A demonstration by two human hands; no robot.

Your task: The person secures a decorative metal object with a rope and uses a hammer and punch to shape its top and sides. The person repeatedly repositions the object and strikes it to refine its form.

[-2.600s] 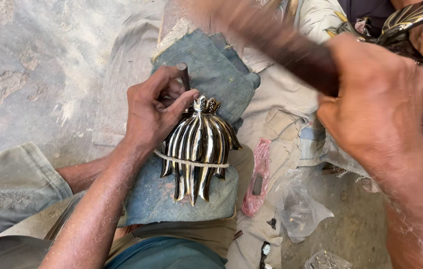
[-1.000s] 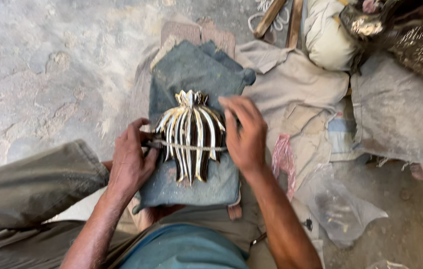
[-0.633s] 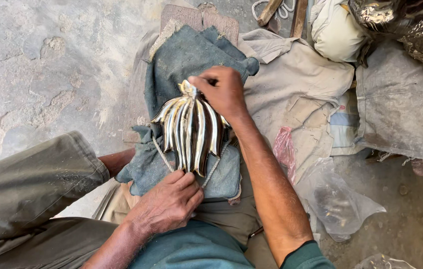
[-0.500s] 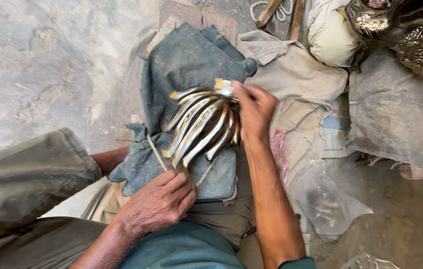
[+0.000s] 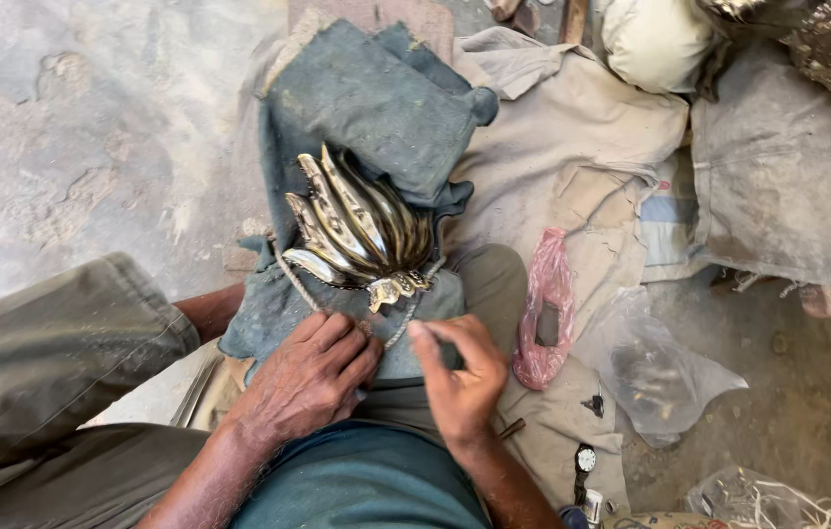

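The ribbed brass ornament [image 5: 361, 235] lies at frame centre on blue cloth [image 5: 366, 98], long axis toward upper left, just above both hands; left hand [image 5: 312, 377] flat and empty, right hand [image 5: 459, 367] pinching near its base, contents unclear.

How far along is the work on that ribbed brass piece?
The brass ornament already has shaped, shiny ribs and lies on the blue cloth pad. Right now the left hand and right hand are both at its narrow end, near the cord looped round it. No tool is in either hand; what remains cannot be told.
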